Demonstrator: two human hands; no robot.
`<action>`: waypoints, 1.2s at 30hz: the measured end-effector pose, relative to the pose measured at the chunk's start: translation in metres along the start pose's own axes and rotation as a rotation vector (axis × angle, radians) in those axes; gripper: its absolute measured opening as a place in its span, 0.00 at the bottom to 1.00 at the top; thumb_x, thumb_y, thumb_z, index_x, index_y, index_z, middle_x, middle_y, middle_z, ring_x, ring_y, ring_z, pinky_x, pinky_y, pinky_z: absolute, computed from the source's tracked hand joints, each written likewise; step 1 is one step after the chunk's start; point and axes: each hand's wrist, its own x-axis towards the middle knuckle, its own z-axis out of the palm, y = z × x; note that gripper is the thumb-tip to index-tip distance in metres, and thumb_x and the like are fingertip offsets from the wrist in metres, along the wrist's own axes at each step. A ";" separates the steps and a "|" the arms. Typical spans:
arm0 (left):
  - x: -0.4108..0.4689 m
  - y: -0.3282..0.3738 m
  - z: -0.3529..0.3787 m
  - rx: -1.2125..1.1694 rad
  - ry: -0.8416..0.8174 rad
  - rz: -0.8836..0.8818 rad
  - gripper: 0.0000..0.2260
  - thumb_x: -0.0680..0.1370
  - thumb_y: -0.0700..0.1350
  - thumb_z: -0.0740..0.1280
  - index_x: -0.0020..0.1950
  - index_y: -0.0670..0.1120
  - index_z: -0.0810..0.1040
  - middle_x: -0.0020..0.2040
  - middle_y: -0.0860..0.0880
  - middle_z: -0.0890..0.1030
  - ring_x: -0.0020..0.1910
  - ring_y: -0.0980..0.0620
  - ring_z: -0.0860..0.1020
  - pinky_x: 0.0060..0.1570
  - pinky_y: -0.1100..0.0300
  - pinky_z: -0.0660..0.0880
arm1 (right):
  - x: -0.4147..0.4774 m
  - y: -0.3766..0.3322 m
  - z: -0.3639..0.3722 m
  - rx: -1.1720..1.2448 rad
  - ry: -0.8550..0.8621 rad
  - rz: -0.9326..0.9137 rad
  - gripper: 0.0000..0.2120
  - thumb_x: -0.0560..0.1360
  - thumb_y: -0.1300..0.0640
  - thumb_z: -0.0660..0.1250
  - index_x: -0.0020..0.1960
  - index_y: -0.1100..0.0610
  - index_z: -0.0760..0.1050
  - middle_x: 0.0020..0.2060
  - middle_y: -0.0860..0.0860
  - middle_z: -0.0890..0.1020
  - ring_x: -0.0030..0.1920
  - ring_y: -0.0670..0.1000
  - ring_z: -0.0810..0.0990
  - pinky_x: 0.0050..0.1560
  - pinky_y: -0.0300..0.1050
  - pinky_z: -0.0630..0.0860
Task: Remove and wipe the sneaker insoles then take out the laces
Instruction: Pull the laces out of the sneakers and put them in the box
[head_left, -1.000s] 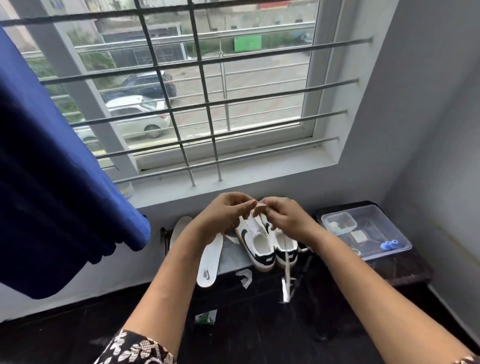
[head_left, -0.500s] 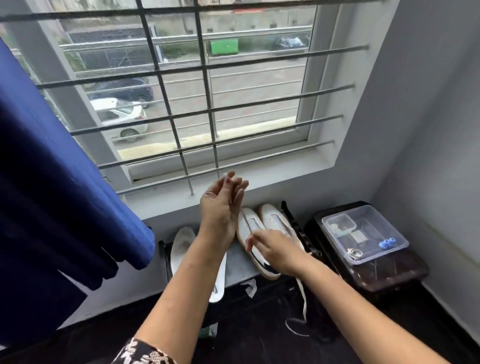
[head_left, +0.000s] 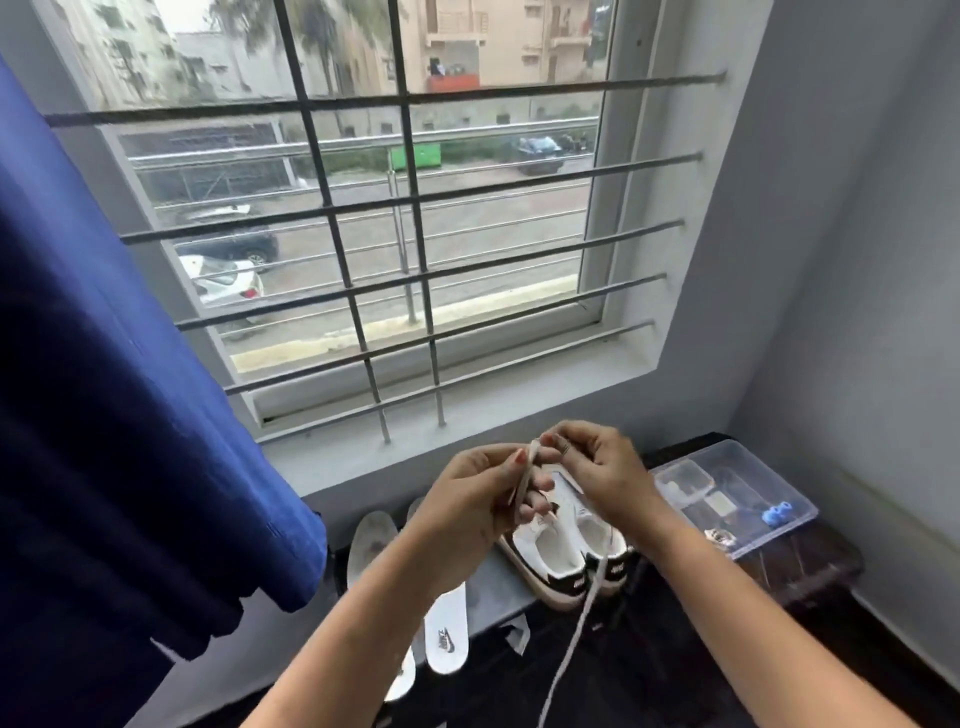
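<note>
The window grille (head_left: 415, 200) and a blue curtain (head_left: 104, 415) took up most of the view. Below the sill ran a low grey bench (head_left: 496, 584), and a clear plastic box (head_left: 748, 467) sat on a dark cabinet to its right.

The pair of sneakers (head_left: 561, 551) stood side by side on the bench with their heels toward the person. Both insoles (head_left: 447, 634) lay just left of them, hanging over the bench edge. That part of the task looked finished, and the laces were the step in hand.

The left hand (head_left: 483, 499) and the right hand (head_left: 597, 467) were raised together above the toes of the sneakers. The left grip pinched the lace (head_left: 522, 475) between thumb and forefinger. The right grip was curled and seemed to nip the same lace at its upper end. A long loose strand dropped past the heel of the right sneaker toward the dark floor.

To do this well, I judged the lace should be freed one eyelet row at a time and drawn in line with the eyelet, not across it. One hand should steady the sneaker so it does not tip off the bench. The loose strand should be kept from snagging on the heel.
</note>
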 end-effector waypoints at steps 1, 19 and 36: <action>0.000 0.004 0.001 -0.062 0.007 0.034 0.12 0.73 0.41 0.62 0.53 0.35 0.77 0.34 0.47 0.80 0.29 0.56 0.78 0.30 0.69 0.75 | -0.003 0.002 0.009 0.047 0.007 0.022 0.09 0.76 0.54 0.63 0.41 0.56 0.79 0.35 0.54 0.83 0.38 0.56 0.80 0.42 0.53 0.76; -0.009 0.025 0.007 -0.046 -0.057 0.081 0.12 0.71 0.35 0.61 0.50 0.35 0.80 0.36 0.43 0.81 0.36 0.51 0.81 0.37 0.66 0.79 | 0.004 -0.030 0.006 0.061 -0.005 0.000 0.09 0.74 0.51 0.61 0.38 0.50 0.77 0.30 0.45 0.79 0.33 0.43 0.76 0.39 0.50 0.75; 0.010 0.005 -0.013 0.276 0.031 0.141 0.12 0.72 0.39 0.61 0.52 0.39 0.80 0.45 0.43 0.84 0.46 0.49 0.82 0.49 0.61 0.78 | 0.012 -0.015 0.008 0.075 0.076 0.021 0.14 0.78 0.57 0.63 0.33 0.50 0.76 0.27 0.42 0.78 0.32 0.40 0.75 0.39 0.42 0.72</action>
